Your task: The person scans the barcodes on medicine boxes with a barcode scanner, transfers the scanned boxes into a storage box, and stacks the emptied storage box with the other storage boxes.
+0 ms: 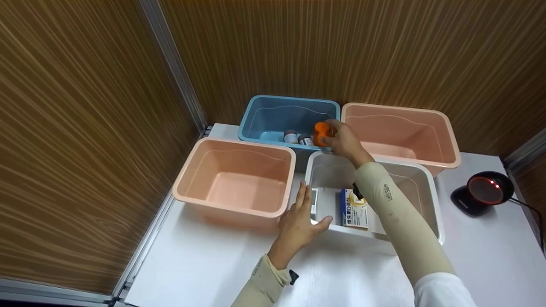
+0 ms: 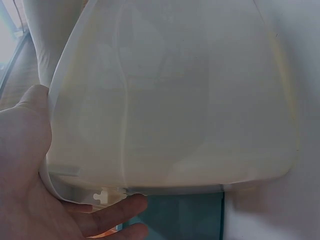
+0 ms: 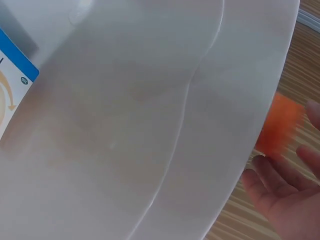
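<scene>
We note the right hand (image 1: pixel 345 140) at the near right corner of the blue bin (image 1: pixel 273 104), its fingers parted and bent either side of an orange item (image 1: pixel 320 133). The item is blurred in the right wrist view, and we cannot tell whether the fingers grip it or merely touch it; nor can we judge if it rests on the bottom. Just left of it, also in the blue bin, two small bottles with dark caps, a left bottle (image 1: pixel 291 137) and a right bottle (image 1: pixel 305 140). Left hand (image 1: pixel 297 226) at the near left corner of the white bin (image 1: pixel 416 187), fingers straight, thumb spread wide, palm side against the rim, gripping nothing. Inside the white bin we see a blue-and-white box (image 1: pixel 355 213) and, partly hidden by the left hand, a white piece (image 1: pixel 315 200). Left pink bin (image 1: pixel 236 192) beside the white one; right pink bin (image 1: pixel 392 128) next to the blue. On the table (image 1: pixel 179 251), far right: a black device (image 1: pixel 486 189), red lights showing, cable (image 1: pixel 531 207) trailing off.
</scene>
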Motion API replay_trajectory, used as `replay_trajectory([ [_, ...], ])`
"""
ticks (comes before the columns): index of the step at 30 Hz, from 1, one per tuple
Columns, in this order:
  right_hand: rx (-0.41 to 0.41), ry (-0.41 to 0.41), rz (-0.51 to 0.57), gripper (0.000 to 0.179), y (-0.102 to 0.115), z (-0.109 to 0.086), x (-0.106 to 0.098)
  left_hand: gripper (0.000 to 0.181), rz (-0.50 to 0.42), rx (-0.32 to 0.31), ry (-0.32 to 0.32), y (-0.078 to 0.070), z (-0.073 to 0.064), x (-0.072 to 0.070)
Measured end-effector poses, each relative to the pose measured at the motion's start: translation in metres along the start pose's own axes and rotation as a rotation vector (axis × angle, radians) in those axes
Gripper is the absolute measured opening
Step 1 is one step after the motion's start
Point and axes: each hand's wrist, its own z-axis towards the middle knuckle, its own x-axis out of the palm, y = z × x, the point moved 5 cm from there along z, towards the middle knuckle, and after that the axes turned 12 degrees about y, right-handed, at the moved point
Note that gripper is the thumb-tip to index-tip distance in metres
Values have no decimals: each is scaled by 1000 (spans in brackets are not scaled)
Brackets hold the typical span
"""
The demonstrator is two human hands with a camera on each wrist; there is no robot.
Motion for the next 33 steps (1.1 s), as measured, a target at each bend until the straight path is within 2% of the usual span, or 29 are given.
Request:
replay_trajectory([
  [8, -26, -10, 13, 58, 0, -9, -3, 99, -7, 1, 9, 0, -1, 1],
  [15, -60, -39, 32, 58, 3, -30, -12, 101, -28, 8, 14, 2, -1, -1],
  [21, -132, -52, 61, 58, 10, -51, -13, 102, -21, 0, 9, 5, -2, -2],
  [25, -218, -41, 64, 58, 12, -64, -7, 104, -50, 7, 26, 7, -1, -3],
  [29, -292, 29, 96, 60, 6, -77, 5, 109, -93, 21, 56, 9, -2, -3],
  [33, -317, 186, 153, 61, -5, -84, 22, 120, -94, 38, 83, 10, -2, -4],
])
